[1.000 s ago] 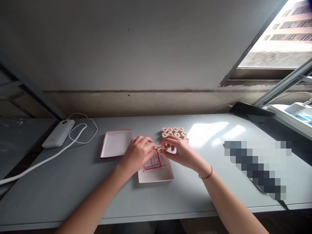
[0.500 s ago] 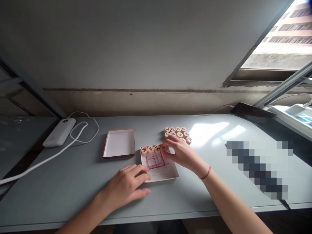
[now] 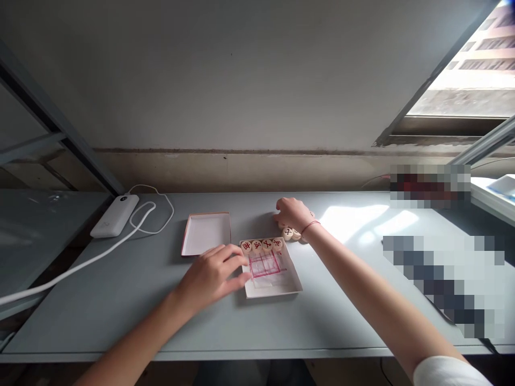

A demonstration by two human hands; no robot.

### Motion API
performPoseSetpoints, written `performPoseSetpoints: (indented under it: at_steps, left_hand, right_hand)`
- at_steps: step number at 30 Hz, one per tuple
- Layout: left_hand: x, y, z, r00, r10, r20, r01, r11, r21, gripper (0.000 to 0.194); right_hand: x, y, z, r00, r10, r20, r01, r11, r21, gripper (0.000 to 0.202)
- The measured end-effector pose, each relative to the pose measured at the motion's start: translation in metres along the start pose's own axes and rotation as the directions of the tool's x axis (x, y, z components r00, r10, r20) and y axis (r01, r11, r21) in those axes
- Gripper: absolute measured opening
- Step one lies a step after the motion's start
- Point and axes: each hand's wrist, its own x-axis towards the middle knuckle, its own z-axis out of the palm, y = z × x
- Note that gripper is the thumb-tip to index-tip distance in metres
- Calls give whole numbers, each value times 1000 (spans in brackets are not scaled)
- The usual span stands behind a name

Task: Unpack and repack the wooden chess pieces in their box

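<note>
A shallow white box (image 3: 292,279) lies on the desk, with a pink grid drawn on its bottom. Several round wooden pieces (image 3: 256,245) with red characters form a row along its far edge. My left hand (image 3: 217,272) is at the box's left side, fingers apart and holding nothing. Beyond the box, my right hand (image 3: 295,213) covers most of a group of round pieces (image 3: 288,233); its fingertips are hidden, and whether it grips one cannot be seen.
An empty white lid (image 3: 207,234) with a red edge lies left of the box. At the far left are a white power bank (image 3: 115,215) and a white cable (image 3: 92,256). Blurred-out objects lie at the right.
My right hand has moved from the row in the box, away and to the right, onto the group of pieces. My left hand stays by the box. The view has shifted slightly.
</note>
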Motion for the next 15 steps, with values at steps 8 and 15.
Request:
performPoseSetpoints:
  at_steps: [8, 15]
  left_hand:
    - [26, -18, 11, 957, -102, -272, 106, 994, -2, 16]
    - [19, -9, 36, 959, -124, -256, 81, 982, -173, 39]
  right_hand:
    - [-23, -5, -14, 989, -98, -109, 126, 945, 303, 28]
    - [-88, -27, 2, 910, -413, -41, 230, 419, 878, 33]
